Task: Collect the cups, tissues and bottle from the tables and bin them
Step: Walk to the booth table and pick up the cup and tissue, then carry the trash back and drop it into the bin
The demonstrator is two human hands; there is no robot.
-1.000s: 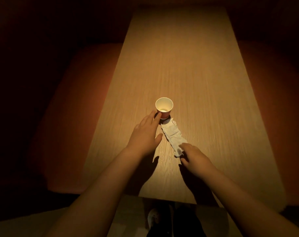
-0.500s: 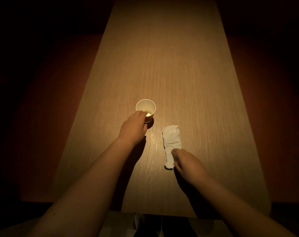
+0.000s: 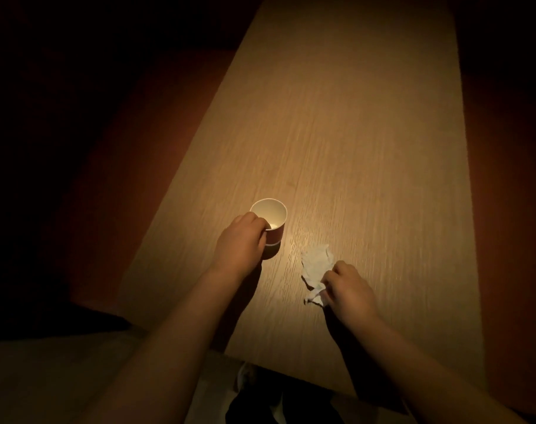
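A small paper cup [image 3: 274,223], red outside and white inside, is tilted just above the wooden table [image 3: 367,148]. My left hand [image 3: 240,244] is closed around its near side, thumb over the rim. To its right a crumpled white tissue [image 3: 315,263] lies partly raised off the table. My right hand [image 3: 347,289] pinches the tissue's near end between fingers and thumb. No bottle or bin is in view.
The long table runs away from me under dim warm light. Dark red bench seats [image 3: 132,154] flank it on both sides. The table's near edge [image 3: 291,367] is close to my body, with pale floor [image 3: 61,377] at the lower left.
My left hand has closed on the cup and tipped it off the table. My right hand has gathered the tissue's near end, crumpling and lifting it. The view has shifted left.
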